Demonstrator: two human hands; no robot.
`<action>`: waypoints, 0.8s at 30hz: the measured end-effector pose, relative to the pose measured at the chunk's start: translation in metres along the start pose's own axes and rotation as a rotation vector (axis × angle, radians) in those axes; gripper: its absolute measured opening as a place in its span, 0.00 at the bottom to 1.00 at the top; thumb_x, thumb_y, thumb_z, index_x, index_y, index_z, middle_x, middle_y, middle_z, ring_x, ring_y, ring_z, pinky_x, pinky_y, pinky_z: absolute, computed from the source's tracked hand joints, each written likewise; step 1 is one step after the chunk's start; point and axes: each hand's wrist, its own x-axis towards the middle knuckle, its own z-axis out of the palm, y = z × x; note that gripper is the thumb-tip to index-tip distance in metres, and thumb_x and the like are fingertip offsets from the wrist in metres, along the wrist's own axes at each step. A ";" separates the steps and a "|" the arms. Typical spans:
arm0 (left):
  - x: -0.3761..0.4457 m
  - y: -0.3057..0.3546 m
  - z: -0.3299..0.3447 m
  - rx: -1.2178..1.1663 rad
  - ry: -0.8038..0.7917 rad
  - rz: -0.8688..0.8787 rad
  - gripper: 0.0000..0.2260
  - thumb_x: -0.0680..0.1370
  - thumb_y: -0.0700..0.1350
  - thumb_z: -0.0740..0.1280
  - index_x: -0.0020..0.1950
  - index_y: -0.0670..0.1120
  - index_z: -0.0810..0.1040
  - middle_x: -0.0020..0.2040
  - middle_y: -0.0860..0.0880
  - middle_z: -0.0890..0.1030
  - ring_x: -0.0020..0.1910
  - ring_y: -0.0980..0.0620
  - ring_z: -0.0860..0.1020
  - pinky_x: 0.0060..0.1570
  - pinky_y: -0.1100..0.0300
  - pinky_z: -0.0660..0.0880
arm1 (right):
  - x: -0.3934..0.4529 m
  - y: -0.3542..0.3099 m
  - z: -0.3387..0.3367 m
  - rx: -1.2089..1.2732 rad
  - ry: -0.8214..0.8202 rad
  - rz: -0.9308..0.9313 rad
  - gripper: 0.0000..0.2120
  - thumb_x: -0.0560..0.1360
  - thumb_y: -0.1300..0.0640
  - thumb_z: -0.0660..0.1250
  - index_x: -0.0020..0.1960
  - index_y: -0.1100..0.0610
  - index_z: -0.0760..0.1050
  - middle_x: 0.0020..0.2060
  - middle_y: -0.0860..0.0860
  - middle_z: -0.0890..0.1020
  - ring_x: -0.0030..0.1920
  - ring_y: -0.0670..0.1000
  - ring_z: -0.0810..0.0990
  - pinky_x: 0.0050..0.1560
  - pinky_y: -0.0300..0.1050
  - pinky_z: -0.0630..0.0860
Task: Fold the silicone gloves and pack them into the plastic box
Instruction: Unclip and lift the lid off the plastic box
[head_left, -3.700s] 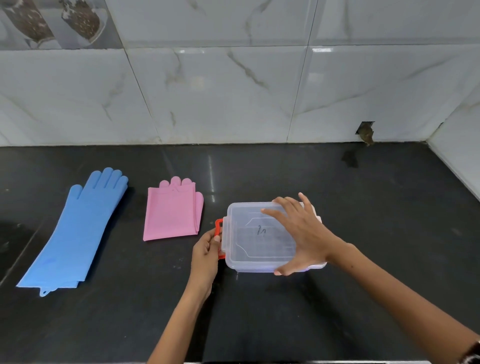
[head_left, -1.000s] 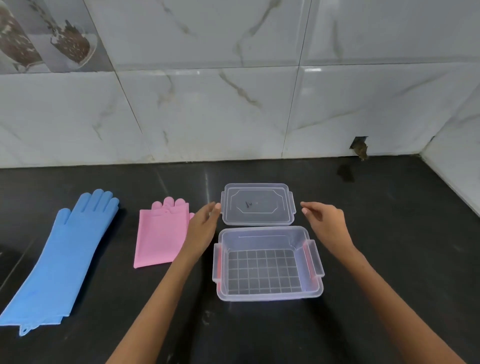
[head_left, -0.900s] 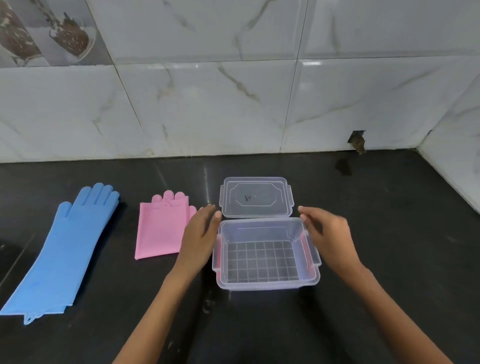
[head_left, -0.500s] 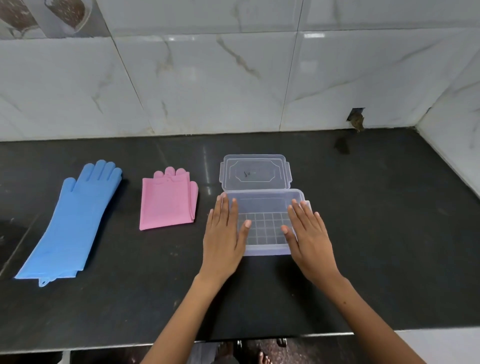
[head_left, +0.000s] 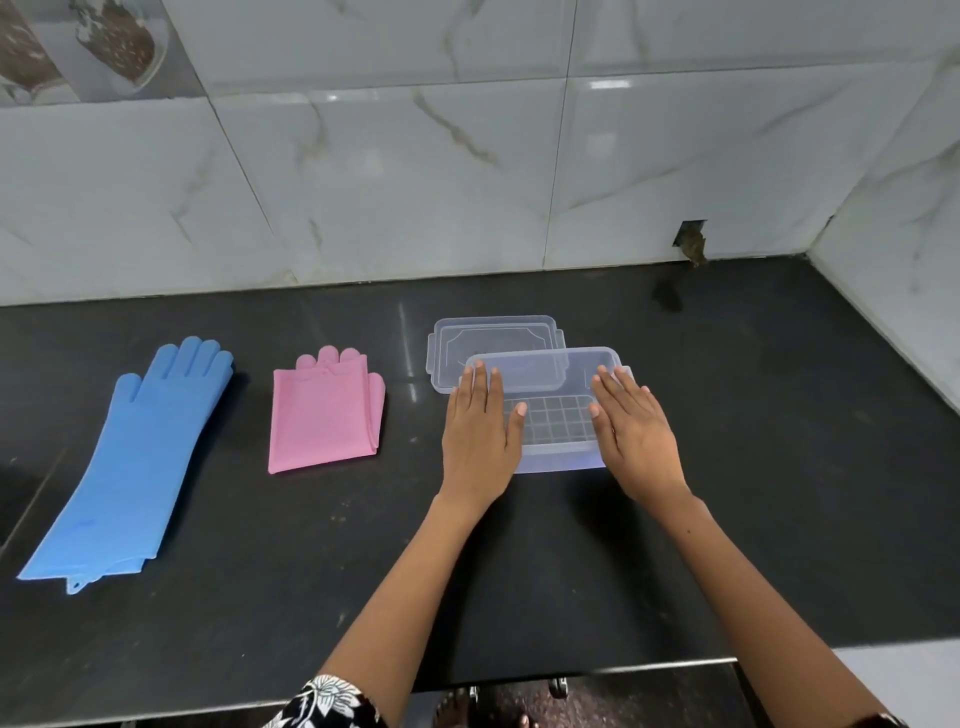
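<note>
— Head view: where's the box?
— On the black tabletop, open, with its lid lying flat just behind it, partly overlapped by the box's far rim.
— And the hands?
— Left hand and right hand lie flat, fingers straight, on the box's two ends.
— The gloves?
— The pink glove, folded, sits left of the box; the blue glove lies stretched out further left.
</note>
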 end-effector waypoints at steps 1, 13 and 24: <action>0.002 0.003 0.002 0.001 -0.001 0.006 0.27 0.82 0.55 0.48 0.78 0.44 0.48 0.79 0.46 0.48 0.78 0.50 0.45 0.73 0.59 0.39 | 0.001 0.003 -0.001 0.002 0.004 0.004 0.24 0.81 0.48 0.48 0.73 0.57 0.63 0.72 0.52 0.66 0.74 0.50 0.58 0.74 0.48 0.53; 0.006 0.012 0.007 -0.031 -0.022 0.015 0.26 0.82 0.55 0.48 0.78 0.46 0.49 0.79 0.48 0.46 0.77 0.52 0.42 0.74 0.58 0.40 | 0.003 0.015 -0.011 -0.107 -0.087 -0.025 0.25 0.81 0.46 0.45 0.75 0.55 0.59 0.75 0.50 0.60 0.76 0.48 0.52 0.76 0.52 0.45; 0.009 -0.091 -0.049 -0.175 0.137 -0.074 0.19 0.82 0.49 0.54 0.71 0.43 0.68 0.76 0.44 0.61 0.76 0.47 0.55 0.74 0.48 0.55 | 0.011 -0.122 0.004 0.287 0.088 -0.349 0.14 0.79 0.52 0.59 0.59 0.55 0.76 0.61 0.51 0.78 0.61 0.48 0.75 0.62 0.41 0.70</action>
